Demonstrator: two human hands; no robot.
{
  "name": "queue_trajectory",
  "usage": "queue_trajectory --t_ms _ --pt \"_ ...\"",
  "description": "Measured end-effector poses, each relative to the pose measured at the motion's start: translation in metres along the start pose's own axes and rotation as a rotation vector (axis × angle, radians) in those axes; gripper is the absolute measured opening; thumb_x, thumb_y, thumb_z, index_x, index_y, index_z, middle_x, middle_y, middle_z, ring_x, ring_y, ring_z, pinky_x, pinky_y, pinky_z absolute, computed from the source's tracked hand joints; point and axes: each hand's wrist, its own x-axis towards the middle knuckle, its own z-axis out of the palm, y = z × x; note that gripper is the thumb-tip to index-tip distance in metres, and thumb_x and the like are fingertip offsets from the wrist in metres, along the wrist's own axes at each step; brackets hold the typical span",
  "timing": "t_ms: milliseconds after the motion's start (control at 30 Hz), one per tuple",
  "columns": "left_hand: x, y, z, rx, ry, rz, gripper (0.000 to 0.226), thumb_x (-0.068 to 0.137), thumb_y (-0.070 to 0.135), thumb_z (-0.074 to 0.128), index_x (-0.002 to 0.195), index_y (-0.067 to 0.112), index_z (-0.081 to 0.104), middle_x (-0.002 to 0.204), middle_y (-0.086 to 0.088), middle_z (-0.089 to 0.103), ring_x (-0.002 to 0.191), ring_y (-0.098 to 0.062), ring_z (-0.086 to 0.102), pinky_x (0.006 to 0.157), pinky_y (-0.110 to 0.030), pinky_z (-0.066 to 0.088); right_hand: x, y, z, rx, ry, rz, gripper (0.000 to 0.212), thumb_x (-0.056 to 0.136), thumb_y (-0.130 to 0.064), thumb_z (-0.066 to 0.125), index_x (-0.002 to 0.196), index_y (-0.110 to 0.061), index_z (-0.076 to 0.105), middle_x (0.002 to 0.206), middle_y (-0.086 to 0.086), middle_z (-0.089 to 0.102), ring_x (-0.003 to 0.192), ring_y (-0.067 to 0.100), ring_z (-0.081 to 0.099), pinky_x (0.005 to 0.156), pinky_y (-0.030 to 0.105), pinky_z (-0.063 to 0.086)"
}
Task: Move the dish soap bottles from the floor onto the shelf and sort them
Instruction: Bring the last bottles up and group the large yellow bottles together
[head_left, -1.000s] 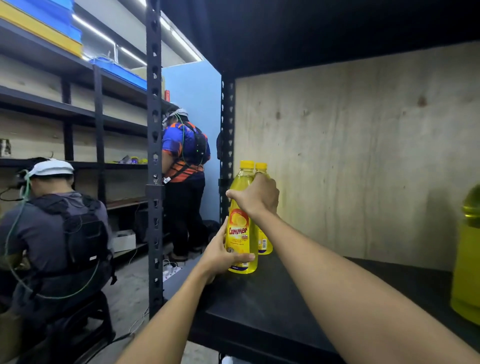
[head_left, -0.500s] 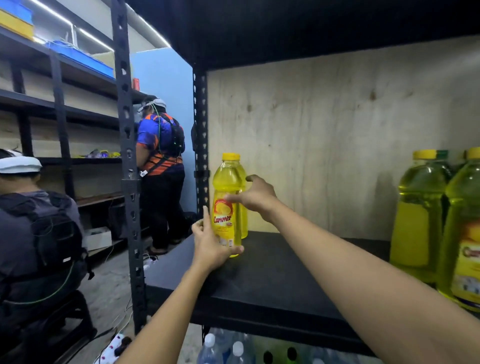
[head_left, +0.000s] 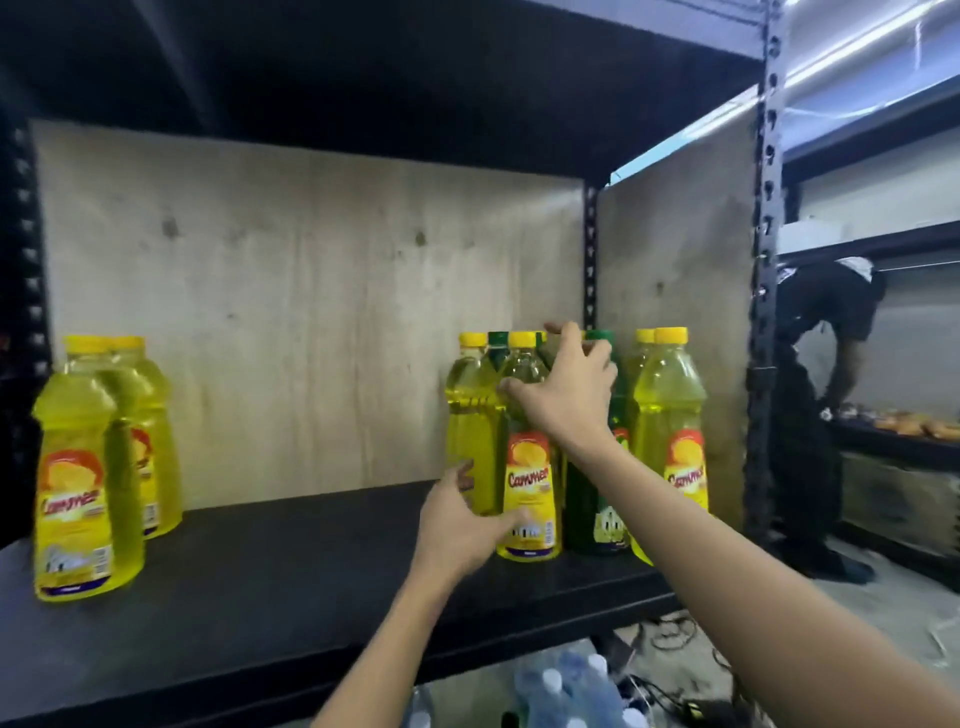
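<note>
Dish soap bottles stand on the black shelf (head_left: 270, 582) in two groups, and both hands are at the right group. The right hand (head_left: 563, 395) reaches over the top of this group with its fingers spread apart; the palm lies against the shoulder of the front yellow bottle (head_left: 527, 467), but I cannot tell if it really grips it. The left hand (head_left: 460, 525) is lower, open, with the thumb at the base of the same bottle and the fingers beside a second yellow bottle (head_left: 470, 421) just behind it on the left. Touching the front yellow bottle on its right is a dark green bottle (head_left: 592, 499), partly hidden by the right forearm. More green caps show behind the hand. At the right end of the group stands another yellow bottle (head_left: 670, 431) with one more just behind it.

Well apart, at the left end of the shelf, two yellow bottles (head_left: 78, 467) stand upright, one behind the other. The wooden back panel (head_left: 311, 312) closes the shelf behind. Under the shelf, clear bottles with white caps (head_left: 566, 686) are on the floor. On the far right, a person in dark clothes (head_left: 821, 374) bends over another shelf.
</note>
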Motion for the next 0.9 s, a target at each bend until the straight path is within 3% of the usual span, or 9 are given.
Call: queue_trajectory --t_ms 67,200,400,467,600,767,900 --pt "0.0 0.005 0.026 0.079 0.031 -0.018 0.106 0.051 0.049 0.091 0.141 0.022 0.044 0.13 0.002 0.059 0.12 -0.018 0.058 0.1 -0.037 0.05 0.014 0.009 0.001 0.043 -0.068 0.001 0.083 0.07 -0.044 0.085 0.138 -0.021 0.043 0.134 0.016 0.049 0.128 0.037 0.046 0.103 0.043 0.042" --pt "-0.006 0.012 0.053 0.22 0.056 -0.11 0.083 0.055 0.053 0.089 0.12 0.019 0.049 0.114 0.0 0.062 0.106 -0.022 0.062 0.085 -0.033 0.051 0.019 0.009 0.008 0.03 -0.192 -0.044 0.089 0.067 -0.041 0.089 0.139 -0.013 0.047 0.131 0.013 0.063 0.125 0.034 0.057 0.101 0.044 0.049" --pt "-0.017 0.016 0.044 0.293 0.091 -0.063 0.074 0.067 0.046 0.085 0.121 0.016 0.045 0.122 -0.003 0.058 0.114 -0.026 0.059 0.095 -0.036 0.045 0.008 -0.002 0.014 0.037 -0.17 -0.09 0.063 0.068 -0.034 0.089 0.12 -0.013 0.06 0.12 0.011 0.069 0.117 0.035 0.061 0.093 0.041 0.049" --pt "-0.024 0.012 0.019 0.326 0.106 -0.028 0.074 0.067 0.046 0.085 0.123 0.017 0.046 0.121 -0.002 0.059 0.113 -0.024 0.059 0.094 -0.035 0.045 -0.002 -0.017 0.019 0.034 -0.175 -0.125 0.063 0.068 -0.038 0.088 0.119 -0.013 0.059 0.118 0.012 0.069 0.115 0.036 0.061 0.091 0.04 0.049" --pt "-0.046 -0.002 -0.063 0.405 0.169 -0.011 0.066 0.067 0.044 0.086 0.115 0.021 0.048 0.107 0.004 0.064 0.087 -0.012 0.059 0.078 -0.028 0.044 -0.023 -0.065 0.045 0.121 -0.218 -0.162 0.066 0.067 -0.047 0.087 0.114 -0.01 0.058 0.109 0.014 0.07 0.105 0.035 0.066 0.085 0.041 0.055" --pt "-0.078 -0.026 -0.168 0.495 0.308 -0.078 0.071 0.064 0.044 0.087 0.118 0.021 0.047 0.106 0.002 0.067 0.094 -0.02 0.066 0.084 -0.037 0.054 -0.07 -0.147 0.094 0.284 -0.335 -0.226 0.059 0.067 -0.046 0.086 0.111 -0.015 0.061 0.107 0.013 0.073 0.102 0.033 0.068 0.077 0.033 0.052" --pt "-0.098 -0.051 -0.238 0.541 0.406 -0.119 0.071 0.067 0.048 0.085 0.121 0.025 0.045 0.1 0.007 0.066 0.094 -0.02 0.064 0.076 -0.035 0.05 -0.109 -0.211 0.133 0.312 -0.412 -0.303 0.069 0.068 -0.052 0.084 0.119 -0.013 0.058 0.114 0.014 0.07 0.109 0.034 0.065 0.085 0.036 0.051"
